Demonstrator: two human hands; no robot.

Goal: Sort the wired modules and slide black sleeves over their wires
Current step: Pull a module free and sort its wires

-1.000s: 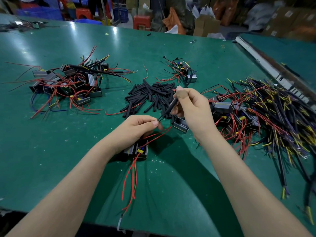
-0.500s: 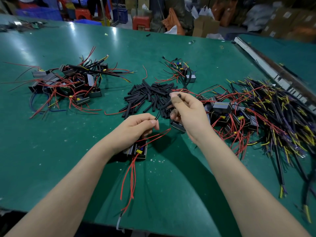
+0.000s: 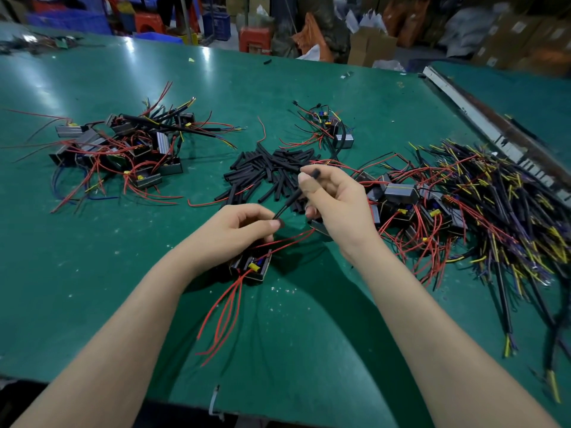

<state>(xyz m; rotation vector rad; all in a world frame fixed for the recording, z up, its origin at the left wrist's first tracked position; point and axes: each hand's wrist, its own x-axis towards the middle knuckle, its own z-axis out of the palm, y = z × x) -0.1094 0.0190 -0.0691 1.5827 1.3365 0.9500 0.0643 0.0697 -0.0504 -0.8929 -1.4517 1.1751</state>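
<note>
A green counter [image 3: 309, 350] under glaring overhead light; behind it cardboard boxes [image 3: 372, 46], blue crates [image 3: 71, 20] and red stools [image 3: 255, 38].

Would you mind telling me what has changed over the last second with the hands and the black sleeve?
The right hand lifted slightly away from the left hand, drawing the thin black rubber sleeve up with it. The left hand still pinches at the sleeve's lower end above the small black wired module. The piles on the green table stayed put.

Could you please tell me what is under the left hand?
A wired module lies on the table under the left hand, red wires trailing toward the near edge. Its far part is covered.
</note>
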